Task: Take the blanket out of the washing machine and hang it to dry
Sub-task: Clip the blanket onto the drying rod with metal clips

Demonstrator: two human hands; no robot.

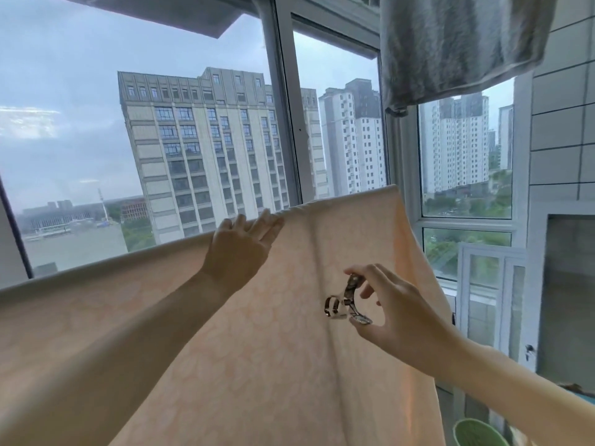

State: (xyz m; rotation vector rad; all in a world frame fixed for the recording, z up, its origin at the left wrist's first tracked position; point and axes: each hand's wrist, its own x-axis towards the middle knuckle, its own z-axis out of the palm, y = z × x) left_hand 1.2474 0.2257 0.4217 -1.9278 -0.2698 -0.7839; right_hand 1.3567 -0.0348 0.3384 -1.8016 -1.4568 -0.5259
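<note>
Person's limbs, head view. Left hand [240, 249] and right hand [397, 320]: both bare, no gloves, rings or watch. Behind each hand the wrist and forearm are uncovered; no sleeve reaches the visible part.

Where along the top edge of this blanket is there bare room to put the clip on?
The blanket edge is free between the left hand and its right corner, and along the stretch left of that hand. The right hand holds the metal clip below.
</note>
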